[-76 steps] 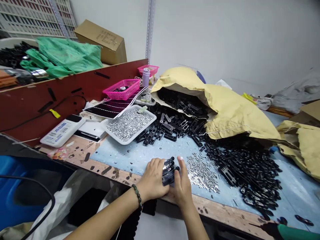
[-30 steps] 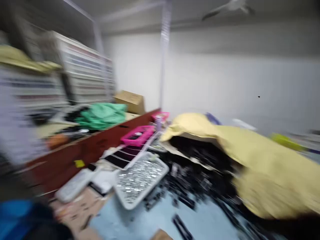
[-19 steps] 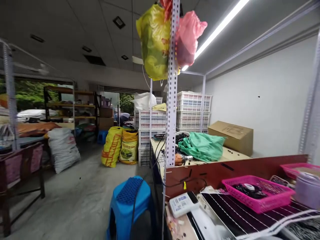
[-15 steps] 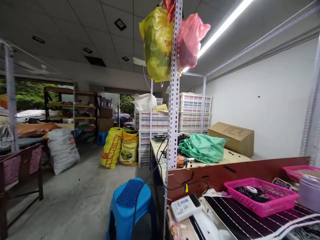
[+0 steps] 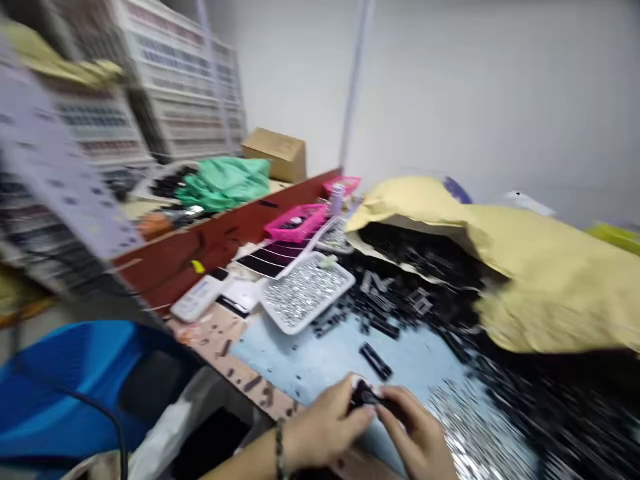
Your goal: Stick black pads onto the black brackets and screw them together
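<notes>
Low in the view, my left hand (image 5: pixel 323 427) and my right hand (image 5: pixel 417 437) meet over the bench edge. Their fingers close around a small black part (image 5: pixel 364 395), blurred and partly covered by the fingertips. Just beyond them a narrow black plastic piece (image 5: pixel 375 361) lies on a light blue sheet (image 5: pixel 315 363). Loose silver metal pins (image 5: pixel 473 427) are spread right of my right hand. Farther back stands a white tray (image 5: pixel 287 329) filled with small silver pieces. Black plastic parts (image 5: pixel 385 297) are heaped at the back and along the right.
A large yellow sack (image 5: pixel 545 273) lies open over the black parts. A pink basket (image 5: pixel 300 230), a white scale-like device (image 5: pixel 200 298) and a red-brown partition (image 5: pixel 210 240) border the left. A blue plastic tub (image 5: pixel 75 373) and a dangling cable are beside the bench.
The view has swung right and down, from the room and aisle to the bench. Both my hands, the black part, the tray of silver pieces and the yellow sack have come into sight.
</notes>
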